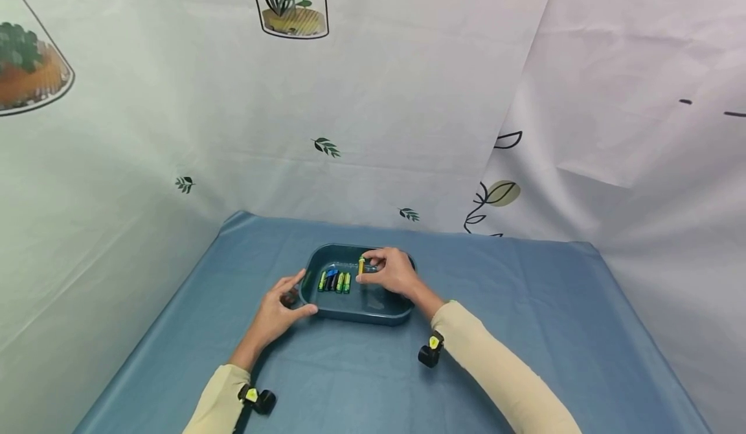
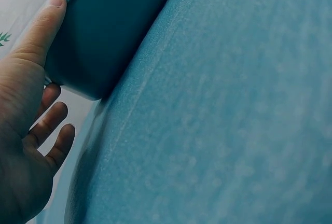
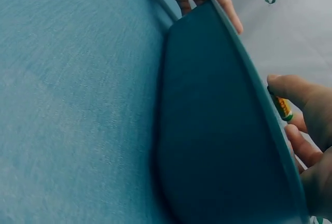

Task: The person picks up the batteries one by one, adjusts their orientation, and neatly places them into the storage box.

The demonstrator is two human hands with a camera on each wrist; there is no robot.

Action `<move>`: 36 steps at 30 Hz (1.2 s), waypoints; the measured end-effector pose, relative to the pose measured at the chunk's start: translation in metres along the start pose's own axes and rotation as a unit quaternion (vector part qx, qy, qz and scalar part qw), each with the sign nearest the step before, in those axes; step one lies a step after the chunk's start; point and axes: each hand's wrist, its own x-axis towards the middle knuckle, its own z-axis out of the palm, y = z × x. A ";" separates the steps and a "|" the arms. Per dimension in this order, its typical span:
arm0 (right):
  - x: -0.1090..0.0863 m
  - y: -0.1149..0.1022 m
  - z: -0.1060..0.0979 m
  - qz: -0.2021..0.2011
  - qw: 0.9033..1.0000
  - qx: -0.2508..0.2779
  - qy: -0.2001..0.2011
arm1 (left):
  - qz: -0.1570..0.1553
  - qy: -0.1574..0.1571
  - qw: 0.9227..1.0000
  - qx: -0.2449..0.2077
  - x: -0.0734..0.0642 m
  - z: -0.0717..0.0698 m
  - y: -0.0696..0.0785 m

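A dark teal tray (image 1: 358,314) stands on the cloth. Inside its left half, several batteries (image 1: 340,283) lie side by side in a row, some green-yellow, some dark with blue. My right hand (image 1: 393,272) is over the tray's right half and pinches a yellow-and-green battery (image 1: 361,265) between thumb and fingers, roughly upright. That battery (image 3: 284,108) shows just past the rim in the right wrist view. At the tray's near left corner my left hand (image 1: 276,311) rests with thumb and index finger spread along the rim; its other fingers (image 2: 54,117) are loosely extended.
Blue cloth (image 1: 350,369) covers the table beneath the tray. A pale printed curtain (image 1: 373,97) rises behind the table and along both sides. A small black camera (image 1: 429,354) is strapped to the right wrist, another camera (image 1: 265,401) to the left.
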 end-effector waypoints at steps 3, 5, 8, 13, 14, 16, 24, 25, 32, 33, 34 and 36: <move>0.000 0.000 0.003 0.000 1.000 -0.002 0.002 | 0.001 -0.001 1.000 -0.002 0.000 0.000 0.000; 0.001 0.000 0.005 -0.001 1.000 -0.004 0.002 | 0.001 -0.001 1.000 -0.002 0.000 0.000 0.000; 0.002 0.001 0.009 -0.003 1.000 -0.005 0.002 | -0.001 -0.001 1.000 -0.002 0.000 0.000 0.000; 0.003 0.001 0.016 0.015 1.000 0.004 0.006 | -0.004 0.002 1.000 -0.001 0.000 0.002 -0.001; 0.003 0.001 0.017 0.021 1.000 0.006 0.008 | -0.004 0.002 1.000 0.000 0.000 0.002 -0.001; 0.003 -0.001 0.019 0.033 0.999 0.011 0.009 | -0.004 0.002 1.000 -0.001 0.000 0.002 -0.001; 0.004 -0.004 0.024 0.057 0.998 0.018 0.021 | -0.001 0.004 1.000 -0.003 0.001 0.001 -0.002; 0.005 -0.004 0.024 0.060 0.998 0.020 0.022 | -0.001 0.005 1.000 -0.002 0.001 0.001 -0.002; 0.005 -0.006 0.026 0.066 0.997 0.023 0.018 | -0.004 0.004 1.000 -0.001 0.001 0.002 -0.003; 0.005 -0.006 0.026 0.065 0.998 0.019 0.017 | -0.004 0.004 1.000 -0.002 0.001 0.002 -0.003; 0.005 -0.006 0.025 0.065 0.998 0.014 0.016 | -0.004 0.004 1.000 -0.001 0.001 0.002 -0.003; 0.006 -0.006 0.025 0.067 0.998 0.006 0.014 | -0.003 0.003 1.000 -0.002 0.001 0.002 -0.003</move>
